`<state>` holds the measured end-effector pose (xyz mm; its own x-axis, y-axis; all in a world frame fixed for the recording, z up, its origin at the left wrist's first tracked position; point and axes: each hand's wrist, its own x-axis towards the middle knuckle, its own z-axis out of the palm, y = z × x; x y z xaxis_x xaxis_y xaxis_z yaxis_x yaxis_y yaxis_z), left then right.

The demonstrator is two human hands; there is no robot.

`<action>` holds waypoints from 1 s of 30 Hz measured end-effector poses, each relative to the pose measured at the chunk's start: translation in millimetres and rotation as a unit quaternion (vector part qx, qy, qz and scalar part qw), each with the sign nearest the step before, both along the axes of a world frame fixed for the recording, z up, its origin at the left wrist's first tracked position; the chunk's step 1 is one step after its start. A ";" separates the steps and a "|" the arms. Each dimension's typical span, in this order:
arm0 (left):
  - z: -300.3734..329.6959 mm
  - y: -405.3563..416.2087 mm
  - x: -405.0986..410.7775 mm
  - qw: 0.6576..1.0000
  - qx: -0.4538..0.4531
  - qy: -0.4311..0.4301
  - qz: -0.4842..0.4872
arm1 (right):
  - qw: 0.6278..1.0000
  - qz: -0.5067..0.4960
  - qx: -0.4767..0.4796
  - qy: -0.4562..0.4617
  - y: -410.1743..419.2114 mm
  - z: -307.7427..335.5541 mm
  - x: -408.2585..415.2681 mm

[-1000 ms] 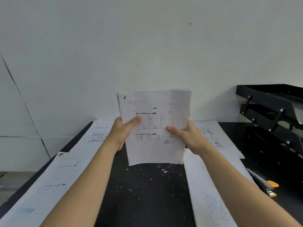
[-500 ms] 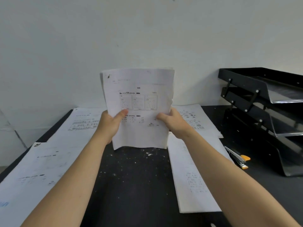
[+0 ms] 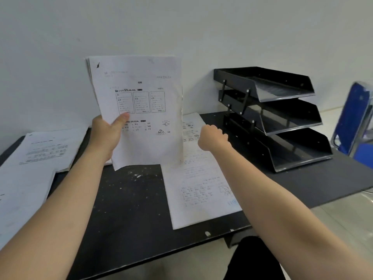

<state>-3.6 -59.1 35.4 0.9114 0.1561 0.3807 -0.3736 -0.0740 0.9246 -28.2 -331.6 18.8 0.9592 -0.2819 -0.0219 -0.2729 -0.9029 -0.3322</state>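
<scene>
Over the far middle of the black table (image 3: 125, 209), close to the white wall, the paper stack (image 3: 141, 110) stands upright in the air, its bottom edge just above the tabletop and the printed page facing the person. Only the left hand (image 3: 107, 136) holds it now, gripping the lower left edge with the thumb pressed on the front sheet and the fingers hidden behind. A second ago both hands pinched the stack at its two sides. The right hand (image 3: 213, 139) has since let go and sits just right of the stack's edge, apart from it, fingers curled in with nothing in them, knuckles pointed toward the black three-tier tray rack (image 3: 290, 126) at the right. The view has also swung right, so the rack shows in full, with a blue chair (image 3: 355, 118) past it. Loose sheets (image 3: 197, 190) lie flat under the right forearm, and more papers (image 3: 46, 150) are spread on the left side of the table. My read: squaring the stack is done and it is ready to be filed. The freed hand is probably headed for the rack or something beside it. A one-hand grip means the sheets could sag or fan out.
</scene>
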 end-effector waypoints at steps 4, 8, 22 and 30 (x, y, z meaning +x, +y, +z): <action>-2.5 -16.5 -2.2 1.000 0.007 0.002 -0.023 | 0.992 -0.068 -0.065 0.089 -23.8 -4.1 -10.8; -3.4 -24.1 -2.3 0.999 0.006 0.006 -0.031 | 0.984 -0.087 -0.068 0.138 -37.3 -8.7 -15.6; -2.8 -9.3 -0.5 1.000 -0.002 0.022 -0.015 | 0.994 -0.067 0.071 -0.058 -43.5 41.0 14.3; 3.7 23.4 -15.6 0.998 -0.010 0.059 -0.007 | 0.789 0.114 0.547 -0.255 58.8 148.2 17.1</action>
<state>-19.2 -35.7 39.0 0.9519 0.1503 0.2671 -0.2625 -0.0500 0.9636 -11.0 -272.8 166.9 0.9451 -0.1799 0.2728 0.2764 -0.0049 -0.9610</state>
